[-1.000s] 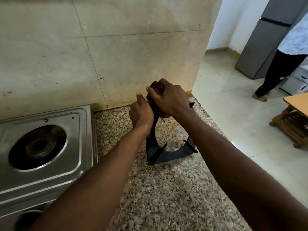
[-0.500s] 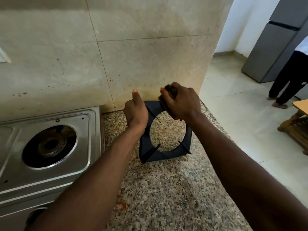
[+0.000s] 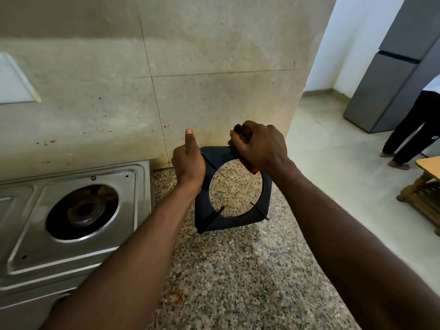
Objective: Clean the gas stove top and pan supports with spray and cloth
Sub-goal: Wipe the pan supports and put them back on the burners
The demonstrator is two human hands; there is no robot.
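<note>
In the middle of the frame we hold the dark pan support (image 3: 232, 217) tipped up on the speckled granite counter (image 3: 226, 282), its lower edge resting on the stone and its round opening facing us, so the granite shows through the ring. Our left hand (image 3: 189, 166) is closed around the support's left edge, with the thumb pointing straight up toward the wall. Our right hand (image 3: 259, 146) is clenched over the upper right corner of the support, and a dark, reddish-brown cloth (image 3: 242, 132) is bunched inside the fist and pressed against the frame there; a little of it pokes out above and below the fingers. To the left of centre sits the stainless gas stove (image 3: 78, 253), its burner (image 3: 83, 209) uncovered in a round well, just beside the support yet apart from it. Behind both rises the stained tiled wall (image 3: 214, 67), flecked with red spots. At the right edge of the frame a tiled floor opens out, with a grey fridge (image 3: 392, 79), a person's dark-trousered legs (image 3: 412, 129) standing by it, and part of a wooden table (image 3: 426, 184) below them.
</note>
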